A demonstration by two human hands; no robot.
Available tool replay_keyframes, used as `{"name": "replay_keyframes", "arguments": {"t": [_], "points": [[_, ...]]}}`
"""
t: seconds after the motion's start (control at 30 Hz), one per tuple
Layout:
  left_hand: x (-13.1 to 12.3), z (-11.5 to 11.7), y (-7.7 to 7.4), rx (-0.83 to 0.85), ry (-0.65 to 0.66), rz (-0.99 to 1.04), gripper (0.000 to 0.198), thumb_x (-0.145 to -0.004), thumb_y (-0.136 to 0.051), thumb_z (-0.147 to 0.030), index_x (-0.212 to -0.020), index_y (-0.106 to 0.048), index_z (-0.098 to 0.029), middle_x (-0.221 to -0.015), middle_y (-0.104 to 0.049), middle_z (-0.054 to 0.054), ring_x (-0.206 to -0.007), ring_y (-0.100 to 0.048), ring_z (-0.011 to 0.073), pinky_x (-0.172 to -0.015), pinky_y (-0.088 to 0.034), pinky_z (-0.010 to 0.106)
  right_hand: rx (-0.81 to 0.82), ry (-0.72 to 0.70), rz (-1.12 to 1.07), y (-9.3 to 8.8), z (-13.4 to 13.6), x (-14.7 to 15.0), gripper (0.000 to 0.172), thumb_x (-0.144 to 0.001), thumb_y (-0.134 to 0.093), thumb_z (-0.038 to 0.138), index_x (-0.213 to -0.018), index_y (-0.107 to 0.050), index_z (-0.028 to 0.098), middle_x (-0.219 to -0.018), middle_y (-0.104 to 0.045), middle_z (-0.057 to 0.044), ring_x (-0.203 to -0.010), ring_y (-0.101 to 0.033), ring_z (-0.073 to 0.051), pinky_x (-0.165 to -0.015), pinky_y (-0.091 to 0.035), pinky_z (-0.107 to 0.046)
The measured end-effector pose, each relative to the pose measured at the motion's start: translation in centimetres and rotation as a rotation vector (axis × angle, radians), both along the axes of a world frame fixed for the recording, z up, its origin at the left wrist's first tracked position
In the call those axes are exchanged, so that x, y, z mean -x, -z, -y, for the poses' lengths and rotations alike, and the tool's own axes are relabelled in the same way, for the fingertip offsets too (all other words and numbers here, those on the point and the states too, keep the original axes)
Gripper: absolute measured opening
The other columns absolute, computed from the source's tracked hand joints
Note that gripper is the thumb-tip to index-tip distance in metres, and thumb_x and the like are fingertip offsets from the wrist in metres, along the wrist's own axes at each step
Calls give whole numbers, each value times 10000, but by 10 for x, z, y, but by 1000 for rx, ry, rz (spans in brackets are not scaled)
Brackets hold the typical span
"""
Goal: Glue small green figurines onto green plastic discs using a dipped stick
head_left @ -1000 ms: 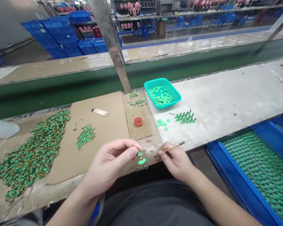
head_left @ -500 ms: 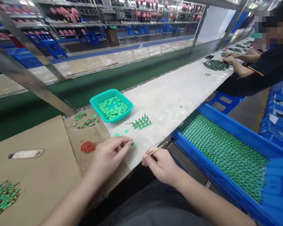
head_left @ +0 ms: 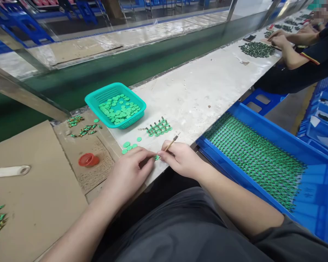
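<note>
Over the front edge of the white tabletop my left hand (head_left: 133,169) is closed in a pinch at a small green disc (head_left: 156,157). My right hand (head_left: 180,158) meets it there, its fingers wrapped round a thin paintbrush (head_left: 170,143) whose dark tip points up and away. Fingertips partly cover the disc. Several loose green discs (head_left: 129,146) lie just beyond my left hand. Farther off, small dark figures stand in rows on green discs (head_left: 159,128). A turquoise basket (head_left: 89,98) holds many more flat green discs.
On the left, cardboard (head_left: 43,196) carries a red cup (head_left: 89,160), a white-handled tool (head_left: 9,171) and piles of small green-and-brown pieces (head_left: 89,130). A blue crate (head_left: 314,182) filled with rows of green pieces stands at right. A co-worker's hands (head_left: 282,40) are at a dark heap (head_left: 257,49).
My right hand has come up and left to meet my left hand at the green disc, the paintbrush still in it. The camera view has tilted downward.
</note>
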State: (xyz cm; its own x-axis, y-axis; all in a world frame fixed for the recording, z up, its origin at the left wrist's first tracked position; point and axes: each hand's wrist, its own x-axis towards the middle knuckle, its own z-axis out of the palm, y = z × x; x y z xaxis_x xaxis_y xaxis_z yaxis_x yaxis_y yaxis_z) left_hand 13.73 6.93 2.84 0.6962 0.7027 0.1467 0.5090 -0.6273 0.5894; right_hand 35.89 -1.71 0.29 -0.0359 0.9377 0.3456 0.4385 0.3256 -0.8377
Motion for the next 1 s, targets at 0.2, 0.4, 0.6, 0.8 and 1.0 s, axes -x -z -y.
{"name": "replay_keyframes", "arguments": {"t": [0.2, 0.4, 0.6, 0.8, 1.0], "points": [[-2, 3, 4, 11, -16, -29, 319, -1072, -570, -436, -938, -807, -270, -952, -770, 25, -895, -717, 199, -825, -527, 341, -17, -27, 69, 2, -6, 5, 432, -1263, -500, 550, -953, -592, 263, -856, -713, -7, -783, -691, -186, -804, -532, -310], [-2, 3, 3, 14, -21, -61, 307, -1060, -561, -433, -876, -738, -264, -924, -739, 26, -877, -686, 205, -792, -475, 352, -27, -33, 113, 4, -5, 6, 392, -1273, -502, 499, -982, -605, 257, -846, -704, 0, -767, -679, -179, -801, -520, -301], [-3, 4, 2, 13, -25, -83, 320, -1060, -540, -444, -853, -700, -259, -916, -733, 33, -893, -680, 221, -805, -456, 373, -29, -26, 139, 5, -6, 11, 323, -1258, -566, 431, -989, -607, 257, -873, -714, -3, -790, -687, -180, -799, -508, -297], [-2, 4, 4, 39, -21, -106, 327, -1069, -526, -461, -947, -759, -266, -995, -766, 36, -963, -711, 235, -863, -485, 386, 35, 20, 35, 2, -6, 14, 336, -1230, -577, 423, -930, -546, 273, -840, -671, 15, -771, -655, -175, -802, -528, -294], [-3, 4, -3, 26, -18, -161, 296, -1039, -528, -411, -951, -777, -276, -1002, -780, 51, -990, -744, 262, -865, -514, 404, 61, 70, 23, 5, -10, 18, 281, -1171, -646, 379, -921, -567, 279, -848, -716, -5, -795, -708, -204, -802, -555, -311]]}}
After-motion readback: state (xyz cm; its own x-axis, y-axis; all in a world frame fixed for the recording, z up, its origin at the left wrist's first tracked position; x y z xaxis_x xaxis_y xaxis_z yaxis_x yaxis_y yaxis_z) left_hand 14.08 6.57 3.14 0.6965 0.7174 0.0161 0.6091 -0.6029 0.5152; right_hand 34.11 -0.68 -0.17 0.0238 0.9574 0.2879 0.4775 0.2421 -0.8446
